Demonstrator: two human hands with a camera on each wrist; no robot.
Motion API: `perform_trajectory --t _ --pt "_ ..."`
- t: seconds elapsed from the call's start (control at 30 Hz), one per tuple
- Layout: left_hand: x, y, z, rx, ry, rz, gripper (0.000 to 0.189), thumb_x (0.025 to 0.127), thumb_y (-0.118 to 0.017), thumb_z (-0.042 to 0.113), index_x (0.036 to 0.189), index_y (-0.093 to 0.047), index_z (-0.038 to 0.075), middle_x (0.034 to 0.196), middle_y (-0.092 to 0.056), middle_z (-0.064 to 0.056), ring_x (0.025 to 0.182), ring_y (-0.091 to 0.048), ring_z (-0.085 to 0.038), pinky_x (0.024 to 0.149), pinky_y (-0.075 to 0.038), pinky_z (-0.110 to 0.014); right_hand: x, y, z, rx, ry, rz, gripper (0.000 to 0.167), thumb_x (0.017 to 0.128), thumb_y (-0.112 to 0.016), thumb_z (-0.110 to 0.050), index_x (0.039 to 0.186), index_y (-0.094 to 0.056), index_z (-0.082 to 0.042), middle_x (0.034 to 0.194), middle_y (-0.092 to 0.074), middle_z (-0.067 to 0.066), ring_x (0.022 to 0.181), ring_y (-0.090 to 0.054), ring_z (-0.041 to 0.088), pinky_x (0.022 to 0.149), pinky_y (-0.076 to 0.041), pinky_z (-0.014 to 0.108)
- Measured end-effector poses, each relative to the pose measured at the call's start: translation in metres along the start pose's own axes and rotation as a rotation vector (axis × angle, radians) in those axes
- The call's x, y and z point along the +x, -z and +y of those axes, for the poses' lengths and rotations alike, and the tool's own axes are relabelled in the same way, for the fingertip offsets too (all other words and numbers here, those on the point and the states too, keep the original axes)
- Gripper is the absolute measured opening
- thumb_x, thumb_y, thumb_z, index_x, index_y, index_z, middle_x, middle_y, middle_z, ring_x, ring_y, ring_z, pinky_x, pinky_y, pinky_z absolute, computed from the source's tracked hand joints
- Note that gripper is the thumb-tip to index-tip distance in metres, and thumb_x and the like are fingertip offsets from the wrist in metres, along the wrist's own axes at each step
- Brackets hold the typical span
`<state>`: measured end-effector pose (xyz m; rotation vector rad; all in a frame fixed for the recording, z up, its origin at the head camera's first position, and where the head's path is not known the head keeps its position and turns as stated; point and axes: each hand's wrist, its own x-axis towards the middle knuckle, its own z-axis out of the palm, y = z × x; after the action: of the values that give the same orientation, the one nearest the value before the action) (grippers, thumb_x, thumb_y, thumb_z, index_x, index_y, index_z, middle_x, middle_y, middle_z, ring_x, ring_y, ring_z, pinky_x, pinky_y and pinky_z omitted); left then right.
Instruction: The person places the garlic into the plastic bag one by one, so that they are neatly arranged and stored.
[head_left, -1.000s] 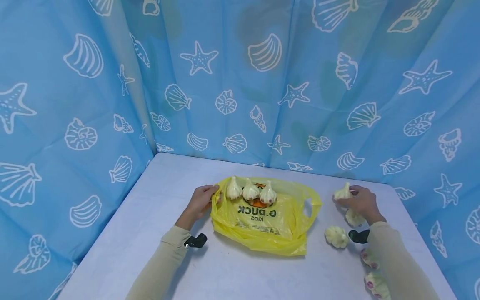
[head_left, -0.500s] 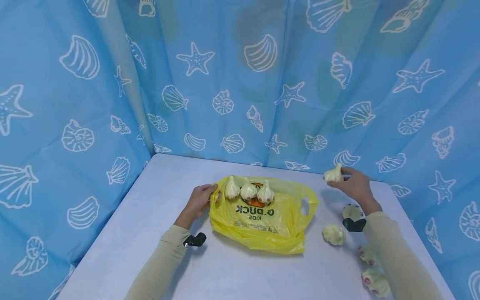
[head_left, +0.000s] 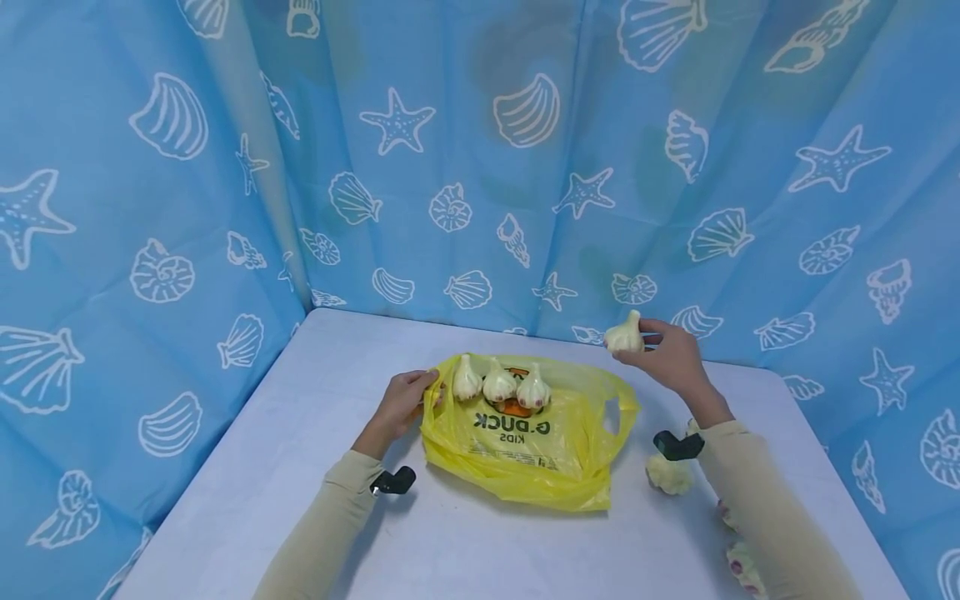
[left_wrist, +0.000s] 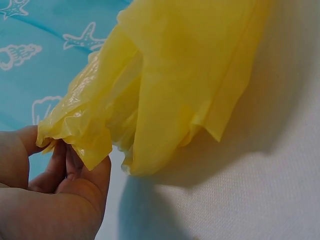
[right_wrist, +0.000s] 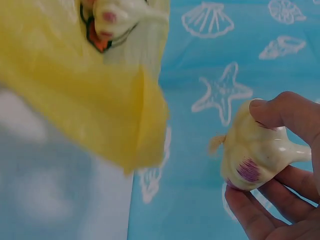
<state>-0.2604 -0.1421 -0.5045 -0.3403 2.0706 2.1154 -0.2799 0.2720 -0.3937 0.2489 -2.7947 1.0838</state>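
A yellow plastic bag (head_left: 577, 433) printed "G.DUCK KIDS" lies spread on the table. Three garlic bulbs (head_left: 498, 383) stand in a row at its far left part. My left hand (head_left: 401, 406) pinches the bag's left edge; in the left wrist view the bunched plastic (left_wrist: 82, 125) sits between thumb and fingers. Up in the air beyond the bag's right handle, my right hand (head_left: 671, 354) holds a garlic bulb (head_left: 625, 333) by thumb and fingers. The right wrist view shows that bulb (right_wrist: 255, 150) with purple marks, its stem toward the palm.
More garlic bulbs lie on the table at the right: one pale bulb (head_left: 667, 475) near the bag, others (head_left: 742, 567) partly hidden by the right forearm. A blue shell-patterned curtain (head_left: 465, 167) stands behind and beside the white table (head_left: 450, 550).
My right hand has lifted the garlic bulb off the right side of the table and carried it leftward toward the bag. My left hand stays on the bag's edge.
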Motion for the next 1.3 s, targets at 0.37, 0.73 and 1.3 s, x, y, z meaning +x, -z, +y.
perform_trajectory --t 0.37,0.73,1.3 --pt "0.0 0.0 0.001 0.004 0.008 -0.011 0.041 0.099 -0.057 0.034 0.126 -0.058 0.003 0.108 -0.061 -0.013 0.081 -0.062 -0.015 0.074 -0.056 -0.026 -0.006 -0.037 -0.016 0.079 0.029 -0.072 0.074 0.08 -0.08 -0.042 0.135 -0.055 -0.001 0.118 -0.064 0.02 0.106 -0.062 0.034 0.077 -0.058 0.044" --pt "0.003 0.001 -0.002 0.011 0.029 -0.002 0.045 0.099 -0.057 0.036 0.129 -0.056 0.003 0.11 -0.06 -0.012 0.082 -0.062 -0.015 0.074 -0.056 -0.025 -0.011 -0.066 -0.016 0.052 0.025 -0.112 0.067 0.077 -0.082 -0.041 0.129 -0.06 -0.004 0.117 -0.064 0.015 0.101 -0.064 0.03 0.076 -0.058 0.043" --pt "0.003 0.002 -0.004 0.0 0.031 -0.007 0.044 0.099 -0.057 0.035 0.129 -0.056 0.003 0.111 -0.06 -0.013 0.082 -0.063 -0.016 0.076 -0.057 -0.027 -0.022 -0.091 -0.008 -0.104 0.008 -0.157 0.064 0.078 -0.081 -0.035 0.125 -0.061 0.005 0.104 -0.068 0.015 0.086 -0.063 0.024 0.067 -0.055 0.035"
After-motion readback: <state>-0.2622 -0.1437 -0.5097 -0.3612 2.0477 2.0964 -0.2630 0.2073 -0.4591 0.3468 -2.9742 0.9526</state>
